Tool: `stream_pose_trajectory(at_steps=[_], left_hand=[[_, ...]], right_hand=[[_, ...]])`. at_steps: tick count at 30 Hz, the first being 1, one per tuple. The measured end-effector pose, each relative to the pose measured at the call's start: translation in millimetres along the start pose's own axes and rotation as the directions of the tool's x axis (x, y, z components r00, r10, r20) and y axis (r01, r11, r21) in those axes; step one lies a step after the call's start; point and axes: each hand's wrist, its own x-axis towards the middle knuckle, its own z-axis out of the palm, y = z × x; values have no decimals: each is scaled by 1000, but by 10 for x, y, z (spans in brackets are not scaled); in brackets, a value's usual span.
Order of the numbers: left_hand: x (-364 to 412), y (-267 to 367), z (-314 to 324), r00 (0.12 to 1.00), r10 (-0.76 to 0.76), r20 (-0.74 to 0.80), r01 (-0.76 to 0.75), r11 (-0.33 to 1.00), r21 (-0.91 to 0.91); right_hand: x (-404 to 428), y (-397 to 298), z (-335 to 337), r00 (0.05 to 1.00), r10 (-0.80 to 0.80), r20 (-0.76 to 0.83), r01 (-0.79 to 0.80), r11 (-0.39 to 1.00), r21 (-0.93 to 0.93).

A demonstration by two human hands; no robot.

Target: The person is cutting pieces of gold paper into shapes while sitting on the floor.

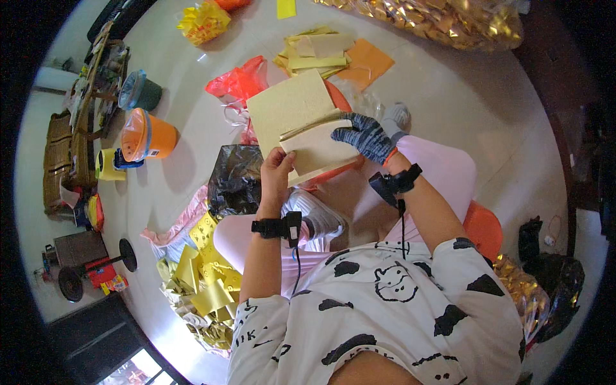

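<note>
A thin stack of cream paper [320, 147] lies over a larger yellowish board or sheet [288, 103]. This rests on a round red-orange stool or basin [337, 95], mostly hidden. My bare left hand [278, 168] pinches the stack's near left corner between thumb and fingers. At the far right end, my right hand [365, 137], in a dark grey knitted glove, grips the stack's edge. The upper layers of the stack are slightly parted along the far edge. Both wrists carry black straps with cables.
Yellow papers [317, 50] and an orange sheet [368, 62] lie ahead on the floor. A red plastic bag [238, 82] and a black bag [236, 180] are at left, above a heap of yellow paper [207, 288]. Farther left stands an orange bucket [149, 134]. Gold foil pieces fill a bag [433, 21].
</note>
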Motion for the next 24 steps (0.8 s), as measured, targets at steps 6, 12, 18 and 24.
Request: stream_pose_trajectory(at_steps=[6, 12, 18, 24], left_hand=[[-177, 104, 137, 909, 363, -203, -388, 916, -98], [-317, 167, 90, 920, 331, -212, -372, 907, -197], [-380, 173, 51, 962, 230, -145, -262, 926, -271], [-458, 220, 94, 907, 313, -282, -384, 890, -245]], right_hand=[[-170, -103, 127, 929, -352, -112, 303, 899, -316], [-281, -198, 134, 930, -334, -153, 314, 939, -138], [-371, -295, 76, 921, -365, -134, 340, 923, -180], [-412, -268, 184, 848, -499, -177, 456, 858, -235]])
